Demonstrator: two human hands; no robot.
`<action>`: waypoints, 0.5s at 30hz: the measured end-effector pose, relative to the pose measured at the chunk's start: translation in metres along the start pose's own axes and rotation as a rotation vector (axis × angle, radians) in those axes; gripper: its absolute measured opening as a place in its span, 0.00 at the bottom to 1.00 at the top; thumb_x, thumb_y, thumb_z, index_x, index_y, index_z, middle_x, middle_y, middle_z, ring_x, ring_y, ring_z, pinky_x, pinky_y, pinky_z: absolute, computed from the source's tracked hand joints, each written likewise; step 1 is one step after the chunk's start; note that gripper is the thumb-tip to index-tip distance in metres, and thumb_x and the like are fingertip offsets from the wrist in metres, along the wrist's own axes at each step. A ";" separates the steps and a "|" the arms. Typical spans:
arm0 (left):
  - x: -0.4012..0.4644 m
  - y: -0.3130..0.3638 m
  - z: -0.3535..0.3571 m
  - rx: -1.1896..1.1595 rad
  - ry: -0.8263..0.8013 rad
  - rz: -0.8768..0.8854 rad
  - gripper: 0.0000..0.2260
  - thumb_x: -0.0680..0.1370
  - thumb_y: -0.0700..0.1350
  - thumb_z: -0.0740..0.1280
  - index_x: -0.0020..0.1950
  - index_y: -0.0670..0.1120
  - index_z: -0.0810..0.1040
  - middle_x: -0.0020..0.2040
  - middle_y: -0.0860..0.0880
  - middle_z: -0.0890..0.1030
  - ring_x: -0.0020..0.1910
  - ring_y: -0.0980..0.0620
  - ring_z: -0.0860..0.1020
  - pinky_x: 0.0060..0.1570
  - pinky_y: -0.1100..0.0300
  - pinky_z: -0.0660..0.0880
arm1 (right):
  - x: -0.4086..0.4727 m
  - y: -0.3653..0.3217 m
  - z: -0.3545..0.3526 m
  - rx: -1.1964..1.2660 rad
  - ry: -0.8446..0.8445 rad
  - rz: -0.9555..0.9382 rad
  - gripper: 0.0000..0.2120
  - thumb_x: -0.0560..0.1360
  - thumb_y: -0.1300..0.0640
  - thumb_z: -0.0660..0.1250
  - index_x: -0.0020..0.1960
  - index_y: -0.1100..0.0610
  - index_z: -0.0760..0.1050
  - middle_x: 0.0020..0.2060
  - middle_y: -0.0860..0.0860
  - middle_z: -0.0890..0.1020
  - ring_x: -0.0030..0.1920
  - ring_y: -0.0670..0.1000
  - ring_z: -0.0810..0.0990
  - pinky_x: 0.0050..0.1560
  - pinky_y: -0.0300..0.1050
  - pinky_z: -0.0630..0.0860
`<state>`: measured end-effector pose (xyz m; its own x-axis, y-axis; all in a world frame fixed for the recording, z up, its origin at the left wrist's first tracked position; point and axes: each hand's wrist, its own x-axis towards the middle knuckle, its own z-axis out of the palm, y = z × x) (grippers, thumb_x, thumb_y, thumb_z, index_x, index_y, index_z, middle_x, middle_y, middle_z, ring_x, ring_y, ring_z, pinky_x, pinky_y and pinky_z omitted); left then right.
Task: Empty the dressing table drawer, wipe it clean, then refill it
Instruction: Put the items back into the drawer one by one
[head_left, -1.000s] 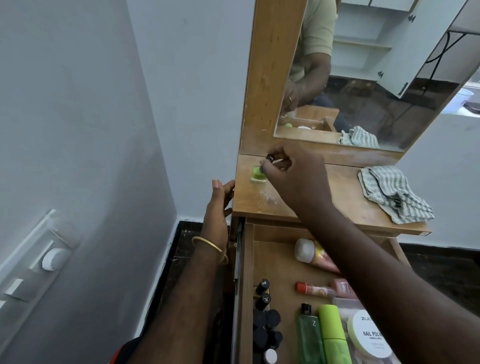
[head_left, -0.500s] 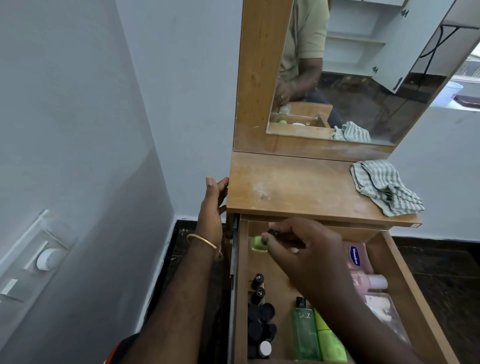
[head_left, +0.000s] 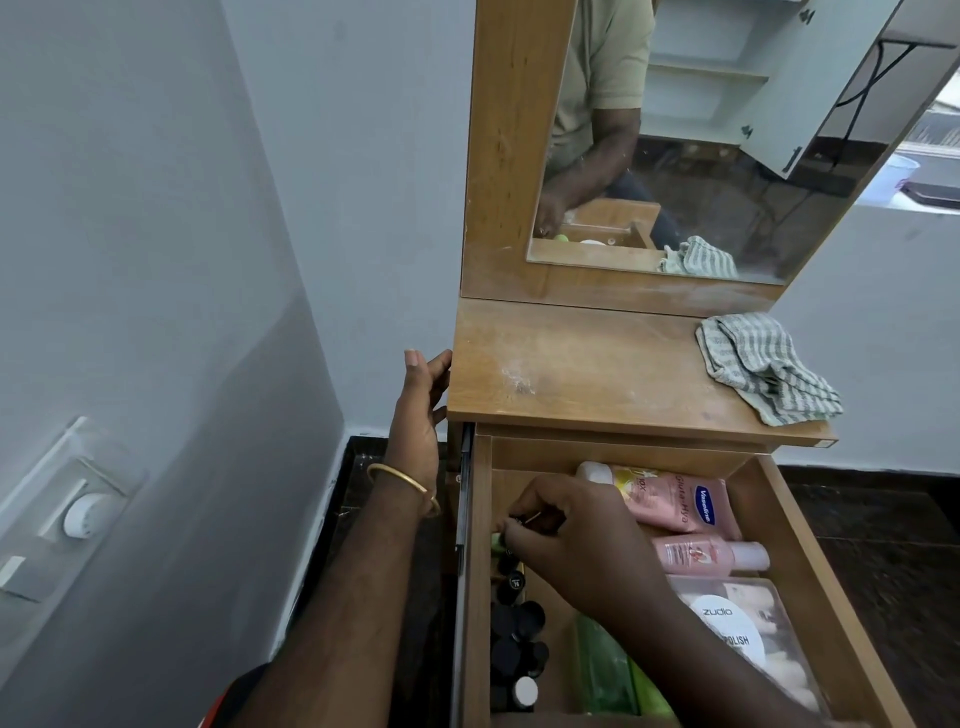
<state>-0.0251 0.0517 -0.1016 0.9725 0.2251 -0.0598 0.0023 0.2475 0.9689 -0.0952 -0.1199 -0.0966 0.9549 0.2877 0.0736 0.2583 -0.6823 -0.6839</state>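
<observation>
Wood-grain laminate, orange-brown, covers the dressing table (head_left: 597, 374), whose top is bare and dusty with a pale scuffed patch near its front edge. A crumpled cloth (head_left: 763, 366), striped grey and off-white in a soft weave, lies at the right end of the top, one corner reaching the front edge. A mirror (head_left: 727, 145) is set in the upright panel behind.

Head view: the drawer (head_left: 789, 525) is pulled out beneath the top, its straight wooden walls framing a deep rectangular well. A metal runner is seen along its left side, just beside a narrow gap to the grey wall. Little open floor is left inside the drawer.

- Left column: small black-capped bottles (head_left: 514, 623), round and glossy, packed close along the left wall.
- Back: a pink tube (head_left: 675, 501) lying on its side against the back wall.
- Just nearer than the tube: a pink bottle (head_left: 711, 555) with a pale cap, also on its side.
- Right front: a clear pouch holding a round white tub (head_left: 727, 629).
- Centre front: a translucent green bottle (head_left: 605, 670), partly hidden by the forearm.

The right hand (head_left: 576, 540) is lowered into the drawer's back left corner, fingers curled and pinching a small green item (head_left: 497, 540), mostly hidden.

The left hand (head_left: 418, 415) rests against the left edge of the table top, fingers straight and close together. A thin gold bangle (head_left: 402, 480) circles that wrist.
</observation>
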 end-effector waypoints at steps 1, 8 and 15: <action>0.000 0.000 0.000 -0.002 -0.001 -0.001 0.42 0.66 0.77 0.50 0.69 0.52 0.76 0.65 0.50 0.80 0.68 0.49 0.74 0.72 0.42 0.63 | 0.000 0.000 0.000 0.009 -0.007 0.010 0.04 0.73 0.51 0.73 0.40 0.47 0.79 0.35 0.44 0.81 0.38 0.41 0.81 0.34 0.37 0.78; 0.002 -0.002 0.000 -0.008 0.002 0.007 0.42 0.67 0.77 0.50 0.69 0.51 0.76 0.65 0.49 0.80 0.68 0.49 0.74 0.72 0.42 0.63 | 0.002 -0.002 -0.002 0.054 -0.064 0.020 0.04 0.74 0.49 0.72 0.41 0.47 0.80 0.36 0.45 0.82 0.39 0.40 0.81 0.37 0.37 0.78; -0.001 -0.001 0.001 0.011 -0.001 0.032 0.38 0.73 0.73 0.49 0.69 0.49 0.76 0.64 0.49 0.80 0.66 0.50 0.75 0.71 0.44 0.66 | 0.004 0.015 -0.039 0.059 -0.012 0.139 0.04 0.77 0.49 0.68 0.52 0.44 0.79 0.42 0.41 0.80 0.41 0.39 0.78 0.41 0.35 0.73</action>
<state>-0.0255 0.0505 -0.1027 0.9724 0.2316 -0.0286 -0.0261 0.2296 0.9729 -0.0819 -0.1548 -0.0785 0.9790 0.2010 -0.0330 0.1141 -0.6755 -0.7284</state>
